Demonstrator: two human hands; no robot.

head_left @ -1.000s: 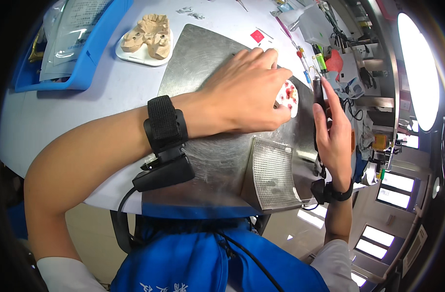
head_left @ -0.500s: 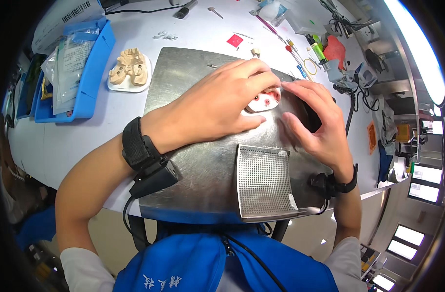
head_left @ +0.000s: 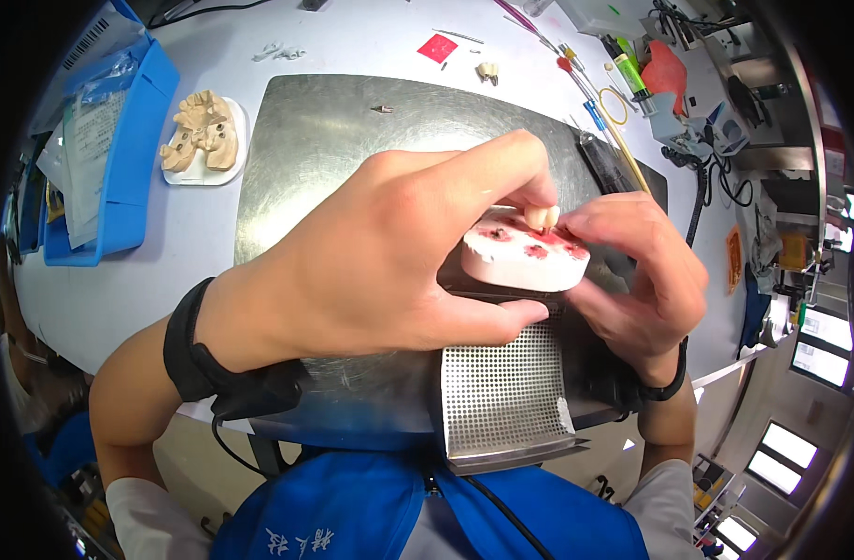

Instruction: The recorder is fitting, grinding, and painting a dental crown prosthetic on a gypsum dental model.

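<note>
Between my hands is a thick white block (head_left: pixel 525 266) with rounded ends, its top dotted with red-stained holes. A cream dental crown (head_left: pixel 542 218) with a thin post below it stands at the block's top, over a red patch. My left hand (head_left: pixel 389 252) arches over from the left, fingertips closed on the crown, its thumb stretched out below the block's front edge. My right hand (head_left: pixel 646 271) grips the block's right end, index finger on top near the crown and thumb at the lower side. Part of the left fingers is hidden behind the hand.
A metal plate (head_left: pixel 305 140) covers the table's middle, with a small metal piece (head_left: pixel 382 109) on it. A perforated metal tray (head_left: pixel 501 401) lies near me. On the left are a plaster dental model (head_left: pixel 204 135) and blue bin (head_left: pixel 119 177); another crown (head_left: pixel 487 72) lies beyond.
Both hands have come nearer with the white block, which now appears larger and raised. The crown under my left fingertips has come into sight. The view has shifted slightly.
</note>
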